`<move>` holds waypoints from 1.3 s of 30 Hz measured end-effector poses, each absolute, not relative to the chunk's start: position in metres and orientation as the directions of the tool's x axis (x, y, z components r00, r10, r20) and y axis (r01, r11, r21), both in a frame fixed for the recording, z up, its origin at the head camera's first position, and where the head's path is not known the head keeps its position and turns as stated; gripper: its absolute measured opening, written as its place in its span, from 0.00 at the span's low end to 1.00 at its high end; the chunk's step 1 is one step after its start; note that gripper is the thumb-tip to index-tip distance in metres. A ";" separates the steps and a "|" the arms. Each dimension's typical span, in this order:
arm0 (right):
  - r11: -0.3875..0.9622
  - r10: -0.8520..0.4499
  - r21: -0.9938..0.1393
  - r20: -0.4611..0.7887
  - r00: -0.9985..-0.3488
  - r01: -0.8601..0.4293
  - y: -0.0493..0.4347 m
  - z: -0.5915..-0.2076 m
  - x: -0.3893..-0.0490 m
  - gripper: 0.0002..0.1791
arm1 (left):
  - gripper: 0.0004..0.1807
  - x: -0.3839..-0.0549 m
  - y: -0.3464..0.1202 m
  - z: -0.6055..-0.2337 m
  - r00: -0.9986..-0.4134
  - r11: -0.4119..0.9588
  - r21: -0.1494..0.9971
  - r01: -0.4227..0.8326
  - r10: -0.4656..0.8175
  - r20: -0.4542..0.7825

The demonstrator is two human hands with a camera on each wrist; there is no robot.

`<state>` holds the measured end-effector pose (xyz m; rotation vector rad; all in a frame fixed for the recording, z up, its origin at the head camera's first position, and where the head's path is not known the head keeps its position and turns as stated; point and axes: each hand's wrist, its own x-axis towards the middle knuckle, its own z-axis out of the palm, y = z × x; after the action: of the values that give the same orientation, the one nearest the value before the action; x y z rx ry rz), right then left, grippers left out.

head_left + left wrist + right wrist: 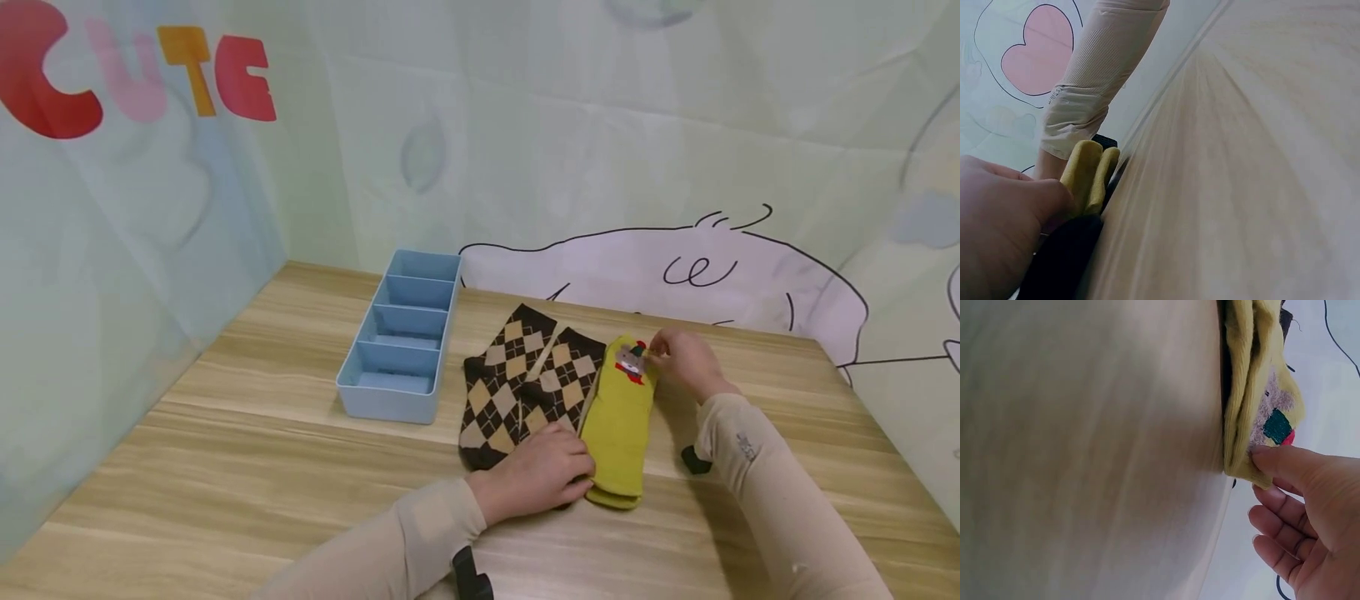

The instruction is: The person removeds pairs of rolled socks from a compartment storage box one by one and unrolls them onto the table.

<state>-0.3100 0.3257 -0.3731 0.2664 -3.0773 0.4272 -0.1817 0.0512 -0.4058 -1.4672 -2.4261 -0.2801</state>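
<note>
A folded pair of yellow socks [619,429] lies lengthwise on the table, with an animal figure in red and green at its far end. At that far end my right hand [686,362] pinches the corner between thumb and forefinger; in the right wrist view the other fingers [1275,540] curl loosely. My left hand [536,471] grips the near left edge of the yellow socks, its fingertips bent against the fabric. Beneath the left hand and just to the left lies a pair of brown argyle socks [495,408] with beige diamonds, its near end partly hidden.
Left of the socks stands a light blue box [390,404] split into several compartments in a row. The wooden table [247,467] meets a printed cloth backdrop [562,150] at the back and sides. A black wrist device [696,460] shows beside the right sleeve.
</note>
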 end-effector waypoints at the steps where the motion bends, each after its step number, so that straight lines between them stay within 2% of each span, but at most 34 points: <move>1: 0.948 -0.164 -0.267 0.048 -0.985 -0.171 0.326 -0.373 -0.310 0.09 | 0.08 -0.182 0.051 -0.406 -0.437 0.462 0.012 0.887 0.830 0.348; 14: 0.944 -0.159 -0.282 0.056 -0.986 -0.168 0.326 -0.371 -0.309 0.07 | 0.07 -0.182 0.053 -0.407 -0.379 0.449 -0.023 0.893 0.779 0.500; 24: 0.943 -0.171 -0.270 0.111 -0.979 -0.195 0.326 -0.362 -0.309 0.07 | 0.05 -0.180 0.054 -0.401 -0.347 0.445 -0.020 0.896 0.726 0.593; 29: 0.944 -0.186 -0.251 0.136 -0.973 -0.215 0.325 -0.360 -0.308 0.06 | 0.05 -0.178 0.054 -0.401 -0.335 0.429 0.000 0.903 0.703 0.627; 39: 0.949 -0.193 -0.219 0.162 -0.968 -0.226 0.328 -0.353 -0.303 0.06 | 0.05 -0.176 0.059 -0.401 -0.300 0.428 -0.037 0.903 0.692 0.657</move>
<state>-0.3026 0.3278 -0.3535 0.3199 -2.9636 0.3566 -0.1756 0.0594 -0.4011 -1.3401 -2.0846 -0.4578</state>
